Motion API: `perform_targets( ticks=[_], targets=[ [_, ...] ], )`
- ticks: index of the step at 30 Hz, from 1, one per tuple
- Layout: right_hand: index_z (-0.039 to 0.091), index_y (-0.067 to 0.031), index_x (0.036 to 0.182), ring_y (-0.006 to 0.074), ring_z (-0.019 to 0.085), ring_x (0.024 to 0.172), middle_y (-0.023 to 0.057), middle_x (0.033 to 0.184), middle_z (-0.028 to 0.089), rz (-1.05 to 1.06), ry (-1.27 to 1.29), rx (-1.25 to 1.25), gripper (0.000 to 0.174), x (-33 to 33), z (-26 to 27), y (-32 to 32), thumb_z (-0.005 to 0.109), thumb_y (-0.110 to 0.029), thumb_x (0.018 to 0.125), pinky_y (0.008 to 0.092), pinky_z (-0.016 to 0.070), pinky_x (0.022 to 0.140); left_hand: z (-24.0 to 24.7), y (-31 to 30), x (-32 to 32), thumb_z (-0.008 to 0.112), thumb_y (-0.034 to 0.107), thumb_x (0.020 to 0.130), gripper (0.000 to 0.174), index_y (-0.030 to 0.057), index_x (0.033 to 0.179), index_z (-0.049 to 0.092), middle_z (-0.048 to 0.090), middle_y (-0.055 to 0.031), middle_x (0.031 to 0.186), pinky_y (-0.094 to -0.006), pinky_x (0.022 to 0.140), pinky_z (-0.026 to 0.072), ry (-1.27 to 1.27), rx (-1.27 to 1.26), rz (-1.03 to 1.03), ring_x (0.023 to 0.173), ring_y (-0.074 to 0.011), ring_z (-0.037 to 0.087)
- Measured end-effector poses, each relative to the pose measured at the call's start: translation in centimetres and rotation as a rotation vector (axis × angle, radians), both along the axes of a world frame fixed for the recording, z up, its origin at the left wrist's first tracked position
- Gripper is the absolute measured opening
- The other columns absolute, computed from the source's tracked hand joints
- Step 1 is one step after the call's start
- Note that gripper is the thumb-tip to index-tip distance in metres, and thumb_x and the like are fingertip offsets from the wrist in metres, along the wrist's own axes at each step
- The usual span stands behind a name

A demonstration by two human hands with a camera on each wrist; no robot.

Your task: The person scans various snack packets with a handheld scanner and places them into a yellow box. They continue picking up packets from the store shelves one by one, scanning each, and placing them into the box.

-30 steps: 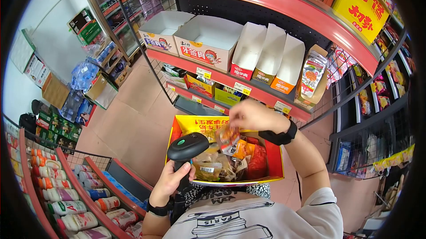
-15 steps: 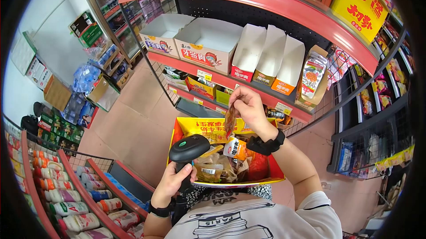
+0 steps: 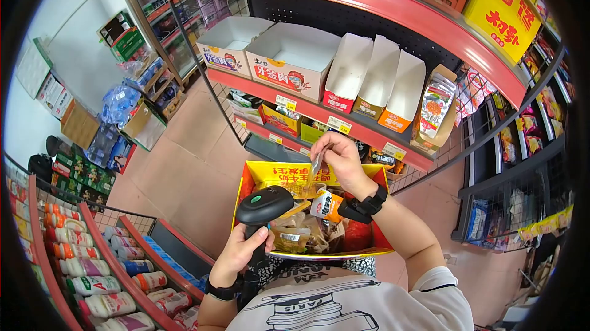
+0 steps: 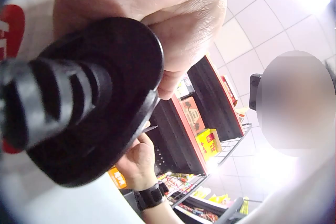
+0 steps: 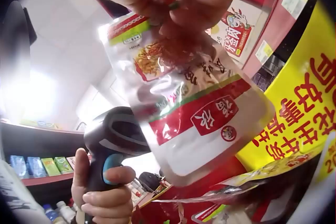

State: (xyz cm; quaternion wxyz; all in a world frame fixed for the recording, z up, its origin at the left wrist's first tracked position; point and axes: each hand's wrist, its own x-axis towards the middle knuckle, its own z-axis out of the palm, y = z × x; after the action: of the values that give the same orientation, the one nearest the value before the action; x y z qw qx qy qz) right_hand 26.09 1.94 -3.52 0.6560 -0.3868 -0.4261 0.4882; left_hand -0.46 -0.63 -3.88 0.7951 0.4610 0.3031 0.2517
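My left hand (image 3: 241, 250) grips a black barcode scanner (image 3: 265, 204) by its handle, thumb on the near side. Over the far part of a yellow and red carton (image 3: 382, 229), my right hand (image 3: 342, 160) pinches a snack packet (image 5: 194, 113) by its top end. In the right wrist view the packet hangs tilted, white and silver with a red band and a food picture; the scanner's head points toward it from behind. Inside the carton lie several snack packets, among them an orange and white one (image 3: 327, 205) and a clear one with a barcode label (image 3: 291, 237).
Ahead, a red-edged shelf (image 3: 264, 84) bears open display boxes, with a silver packet (image 3: 435, 106) in the rightmost. Bottles (image 3: 95, 285) stand on a rack at the lower left. Cartons and blue plastic-wrapped goods (image 3: 120, 105) line the left wall.
My right hand has risen from low over the carton with the packet, and the packet has turned edge-on to the head view. My left hand and the scanner have hardly moved.
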Motion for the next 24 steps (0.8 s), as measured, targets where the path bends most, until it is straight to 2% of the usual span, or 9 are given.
perform_targets(
  ticks=[24],
  targets=[
    [0.052, -0.0052, 0.078, 0.0049, 0.048, 0.059, 0.0012, 0.073, 0.057, 0.008, -0.064, -0.003, 0.014, 0.8, -1.5, 0.0, 0.040, 0.002, 0.081, 0.0183, 0.0386, 0.051, 0.1, -0.2, 0.2, 0.052, 0.020, 0.091, 0.025, -0.0002, 0.105, 0.051, 0.054, -0.0038, 0.072, -0.0260, 0.061, 0.0436, 0.017, 0.007, 0.002, 0.066, -0.0115, 0.051]
  ],
)
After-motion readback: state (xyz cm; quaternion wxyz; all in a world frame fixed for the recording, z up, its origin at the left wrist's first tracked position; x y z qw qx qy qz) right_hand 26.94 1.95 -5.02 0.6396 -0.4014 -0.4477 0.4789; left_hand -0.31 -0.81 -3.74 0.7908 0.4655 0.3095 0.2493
